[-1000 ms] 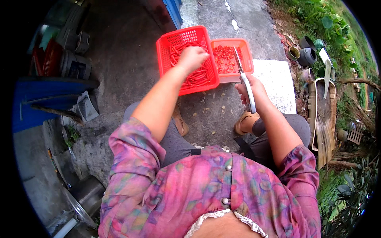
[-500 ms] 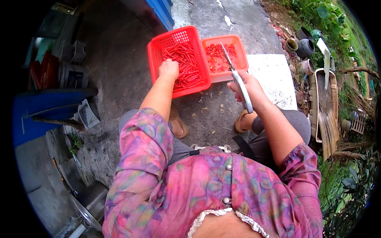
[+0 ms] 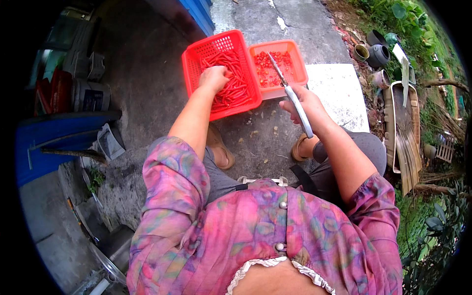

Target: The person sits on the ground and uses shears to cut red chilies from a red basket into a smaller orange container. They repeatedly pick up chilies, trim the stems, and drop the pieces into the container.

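Note:
My left hand reaches over the red plastic basket, its fingers curled down at the heap of whole red chillies. Whatever those fingers grip is hidden under the hand. In my right hand is a pair of scissors with pale grey handles, the blades pointing up and away over the smaller pink-red basket. Cut pieces of red chilli lie spread in that smaller basket, which stands right beside the larger one.
A white board lies on the concrete ground right of the baskets. Pots and a long trough line the right side by the plants. Further left stand a white bucket and a blue panel.
My left hand has shifted slightly right and nearer the middle of the chilli heap. The right hand with the scissors has hardly moved.

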Available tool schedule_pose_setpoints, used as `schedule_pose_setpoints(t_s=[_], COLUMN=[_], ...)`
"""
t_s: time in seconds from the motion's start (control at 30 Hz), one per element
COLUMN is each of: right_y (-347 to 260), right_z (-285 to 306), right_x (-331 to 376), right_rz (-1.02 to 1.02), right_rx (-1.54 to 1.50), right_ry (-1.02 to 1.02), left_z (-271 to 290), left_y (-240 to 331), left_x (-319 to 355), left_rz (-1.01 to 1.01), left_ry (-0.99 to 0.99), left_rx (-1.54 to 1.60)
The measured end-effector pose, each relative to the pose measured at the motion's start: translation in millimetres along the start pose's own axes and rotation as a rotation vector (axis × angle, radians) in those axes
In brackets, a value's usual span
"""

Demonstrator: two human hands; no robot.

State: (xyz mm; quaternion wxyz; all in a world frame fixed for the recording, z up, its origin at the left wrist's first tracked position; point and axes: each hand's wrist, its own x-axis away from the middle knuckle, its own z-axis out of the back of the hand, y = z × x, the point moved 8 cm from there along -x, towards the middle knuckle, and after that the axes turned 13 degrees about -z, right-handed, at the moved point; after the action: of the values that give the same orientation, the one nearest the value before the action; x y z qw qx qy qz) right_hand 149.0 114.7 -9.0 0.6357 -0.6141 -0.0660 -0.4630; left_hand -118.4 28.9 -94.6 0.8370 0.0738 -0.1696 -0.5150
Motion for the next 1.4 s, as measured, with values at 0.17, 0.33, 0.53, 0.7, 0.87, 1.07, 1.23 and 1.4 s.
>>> schedule_pose_setpoints(t_s=[0.17, 0.33, 0.53, 0.7, 0.87, 1.07, 1.23, 1.4], right_y=[-5, -2, -8, -4, -14, -24, -17, -23], right_z=[-3, -3, -1, 3, -5, -17, -17, -15], right_x=[0, 0, 1, -4, 3, 14, 10, 12], right_rz=[0.023, 0.016, 0.042, 0.052, 0.145, 0.243, 0.191, 0.264], right_rx=[0.037, 0.038, 0.090, 0.166, 0.152, 0.069, 0.054, 0.110], right_ry=[-0.005, -0.033, 0.006, 0.068, 0.013, -0.119, -0.141, -0.125], left_z=[-40, -42, -31, -6, 46, 64, 52, 58], left_y=[44, 50, 41, 33, 77, 115, 127, 126], left_x=[3, 6, 15, 9, 37, 64, 65, 57], left_rz=[-0.270, -0.273, -0.136, -0.031, 0.015, -0.021, -0.122, -0.303], left_ry=[-0.160, -0.022, 0.023, -0.090, -0.237, -0.264, -0.344, -0.413], left_rx=[-0.297, -0.307, -0.018, 0.730, 1.360, 1.438, 1.362, 1.273])
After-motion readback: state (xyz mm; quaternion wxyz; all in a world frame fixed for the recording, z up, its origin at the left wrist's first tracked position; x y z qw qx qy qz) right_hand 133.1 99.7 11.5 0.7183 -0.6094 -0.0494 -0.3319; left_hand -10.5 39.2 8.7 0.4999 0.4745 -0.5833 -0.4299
